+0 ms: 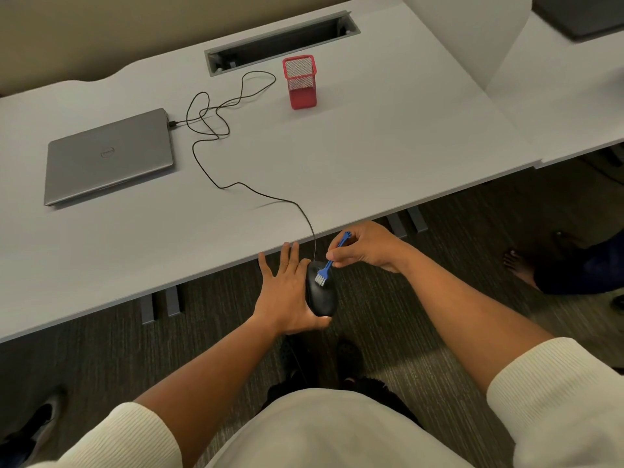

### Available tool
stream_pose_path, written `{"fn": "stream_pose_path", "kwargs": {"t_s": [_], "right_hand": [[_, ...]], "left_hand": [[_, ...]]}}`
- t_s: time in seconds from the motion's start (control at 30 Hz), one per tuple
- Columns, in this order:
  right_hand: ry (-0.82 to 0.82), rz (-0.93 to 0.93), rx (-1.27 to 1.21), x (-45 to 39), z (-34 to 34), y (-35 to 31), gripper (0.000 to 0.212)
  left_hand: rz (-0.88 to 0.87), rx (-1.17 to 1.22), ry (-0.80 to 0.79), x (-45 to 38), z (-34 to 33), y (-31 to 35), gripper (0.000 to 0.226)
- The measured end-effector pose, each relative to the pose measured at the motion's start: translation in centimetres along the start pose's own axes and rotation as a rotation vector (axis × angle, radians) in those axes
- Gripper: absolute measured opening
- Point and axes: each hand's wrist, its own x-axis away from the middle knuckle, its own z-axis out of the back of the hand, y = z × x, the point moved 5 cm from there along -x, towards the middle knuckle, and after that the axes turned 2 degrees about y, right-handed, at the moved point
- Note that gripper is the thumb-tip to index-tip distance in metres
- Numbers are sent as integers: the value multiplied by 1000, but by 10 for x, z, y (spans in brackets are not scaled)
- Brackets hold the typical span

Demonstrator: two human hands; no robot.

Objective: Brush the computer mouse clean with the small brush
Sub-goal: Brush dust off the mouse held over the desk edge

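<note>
Here, left hand (287,292) cradles mouse (320,293); right hand (366,246) pinches brush (329,263); cable (216,130), laptop (108,157), red cup (300,82) behind.

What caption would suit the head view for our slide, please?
Right hand brushes the black mouse, held in the left hand, with a blue brush.

Head view only: looks forward and down, close above desk (371,157) edge

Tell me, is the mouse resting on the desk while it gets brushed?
No, the left hand holds the black mouse in the air off the desk's front edge, over the carpet.
</note>
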Motion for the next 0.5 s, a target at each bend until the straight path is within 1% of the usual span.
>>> {"fn": "stream_pose_path", "kwargs": {"t_s": [0.07,0.13,0.17,0.27,0.3,0.33,0.4,0.47,0.5], "right_hand": [[-110,-29,32,2,-11,-1,12],[-128,-40,123,2,-17,1,11],[-85,-28,164,1,-16,1,10],[138,56,222,1,-4,-4,6],[175,78,212,1,-1,-5,6],[172,90,198,1,0,-7,7],[62,92,182,3,-7,-10,7],[-72,70,215,5,-20,-8,8],[-112,58,243,5,-25,-6,9]], "left_hand": [[0,-1,-6,-1,-1,1,128],[0,-1,-8,-1,-1,0,129],[1,-2,-9,-1,-1,0,129],[7,8,-3,0,-1,-2,129],[9,11,1,1,-1,-3,129],[11,13,3,1,-1,-3,129],[14,19,-2,2,-3,-4,129],[17,16,-13,1,-4,-3,130],[19,12,-19,1,-4,-3,131]]}}
